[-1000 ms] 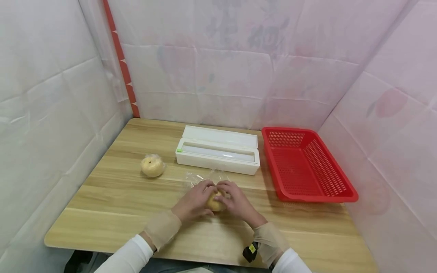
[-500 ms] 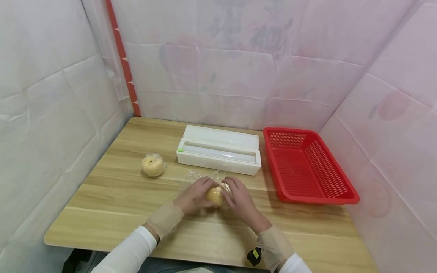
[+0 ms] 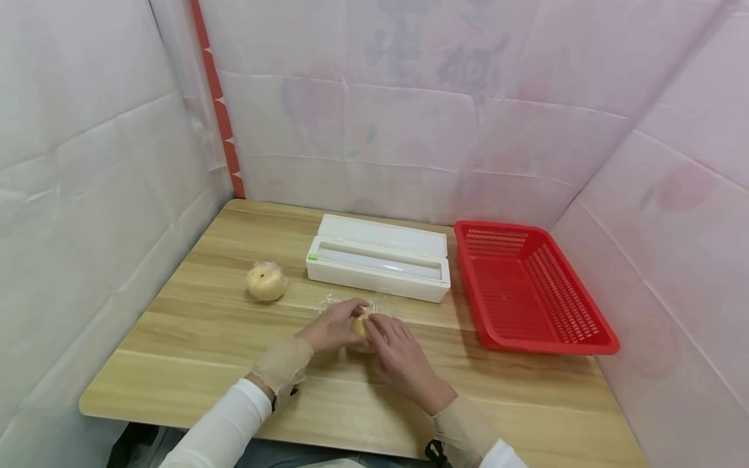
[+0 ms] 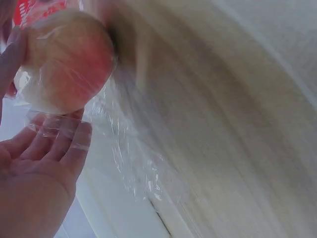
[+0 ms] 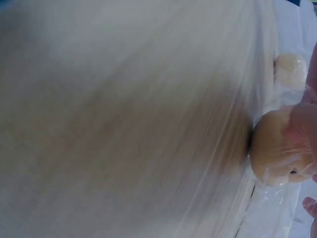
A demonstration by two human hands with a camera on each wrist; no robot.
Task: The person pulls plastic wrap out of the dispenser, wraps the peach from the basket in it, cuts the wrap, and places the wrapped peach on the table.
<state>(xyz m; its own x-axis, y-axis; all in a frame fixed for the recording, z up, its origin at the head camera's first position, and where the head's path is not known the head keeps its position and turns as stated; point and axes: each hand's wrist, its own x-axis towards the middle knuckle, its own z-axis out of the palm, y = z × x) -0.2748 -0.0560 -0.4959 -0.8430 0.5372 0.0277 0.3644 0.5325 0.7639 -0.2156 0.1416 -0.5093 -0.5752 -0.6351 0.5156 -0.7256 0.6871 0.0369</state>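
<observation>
Between both hands, over the near middle of the table, is a round yellow fruit (image 3: 359,325) partly covered in clear cling film. My left hand (image 3: 332,326) grips it from the left, its fingers at the fruit's far side. From the right, my right hand (image 3: 404,357) holds it with bent fingers and hides much of it. The left wrist view shows film stretched over the fruit (image 4: 69,64) and across the left fingertips, with loose crinkled film (image 4: 148,178) trailing over the table. A dark spot shows on the fruit (image 5: 272,144) in the right wrist view.
A second yellow fruit (image 3: 266,285), wrapped in film, sits on the wooden table (image 3: 193,351) at left. Behind the hands stands a white cling film box (image 3: 374,279), its lid raised. A red plastic basket (image 3: 486,325) stands at right. White sheets hang round the table.
The fruit has turned and shifted slightly left between the hands. My right hand has come further over it, and less of the fruit shows now.
</observation>
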